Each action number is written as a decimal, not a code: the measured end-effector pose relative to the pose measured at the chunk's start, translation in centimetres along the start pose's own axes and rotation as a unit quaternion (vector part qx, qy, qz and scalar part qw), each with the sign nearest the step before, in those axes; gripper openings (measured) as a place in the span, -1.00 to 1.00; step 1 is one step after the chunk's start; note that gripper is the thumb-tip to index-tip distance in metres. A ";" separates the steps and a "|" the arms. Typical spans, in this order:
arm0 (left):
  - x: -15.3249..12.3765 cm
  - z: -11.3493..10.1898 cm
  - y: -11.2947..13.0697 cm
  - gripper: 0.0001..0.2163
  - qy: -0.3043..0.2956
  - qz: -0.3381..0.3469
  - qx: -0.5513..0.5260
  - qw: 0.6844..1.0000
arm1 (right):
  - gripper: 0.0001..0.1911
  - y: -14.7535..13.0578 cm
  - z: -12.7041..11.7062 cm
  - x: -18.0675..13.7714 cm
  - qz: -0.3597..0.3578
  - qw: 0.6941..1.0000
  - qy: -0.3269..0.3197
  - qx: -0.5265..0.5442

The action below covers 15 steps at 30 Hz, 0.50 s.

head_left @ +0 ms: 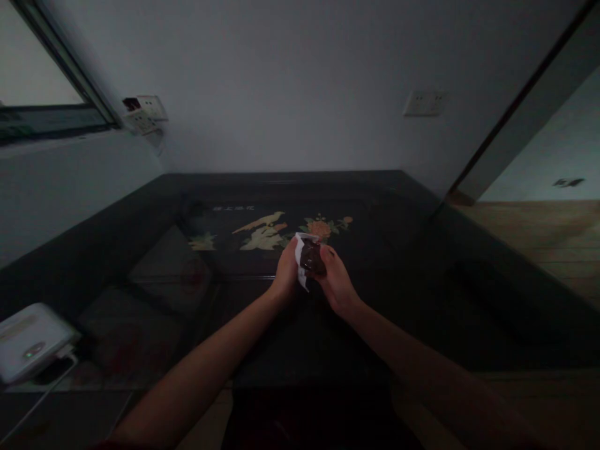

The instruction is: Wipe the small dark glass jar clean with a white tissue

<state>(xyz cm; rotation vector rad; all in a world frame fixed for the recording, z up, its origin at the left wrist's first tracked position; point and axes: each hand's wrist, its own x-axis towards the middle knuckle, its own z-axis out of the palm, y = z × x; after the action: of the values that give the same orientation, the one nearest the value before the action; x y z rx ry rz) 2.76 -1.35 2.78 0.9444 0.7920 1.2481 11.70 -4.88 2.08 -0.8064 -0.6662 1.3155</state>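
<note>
Both my hands meet over the middle of a dark glass-topped table (398, 206). My left hand (285, 273) is closed on a white cloth or paper (300, 253). My right hand (334, 281) is closed round a small dark, glossy object (312, 257), pressed against the white piece. The light is dim, so I cannot make out what the dark object is. Under the hands the tabletop shows a painted picture of birds and flowers (272, 232).
A white box-like device (30, 340) with a small green light and a cable sits at the table's left edge. Wall sockets (145, 114) are at the left corner, another socket (424, 103) on the back wall. Wooden floor (539, 231) lies to the right.
</note>
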 end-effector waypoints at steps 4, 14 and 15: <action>-0.3 0.0 0.0 -0.65 0.035 0.029 0.043 0.998 | -0.54 -0.1 0.0 0.0 0.001 1.000 -0.004 0.003; -2.0 0.2 1.1 -0.69 -0.012 0.304 0.256 0.918 | -0.55 0.0 0.0 -0.2 0.017 1.000 -0.022 -0.005; -1.9 0.1 1.1 -0.69 -0.025 0.322 0.268 0.908 | -0.55 -0.1 0.1 -0.2 0.011 1.000 -0.023 -0.003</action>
<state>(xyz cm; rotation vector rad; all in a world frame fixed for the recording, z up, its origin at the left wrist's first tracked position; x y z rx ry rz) 2.09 -3.23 3.76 1.7831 0.8289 1.5885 11.67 -5.10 2.22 -0.7929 -0.7005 1.3559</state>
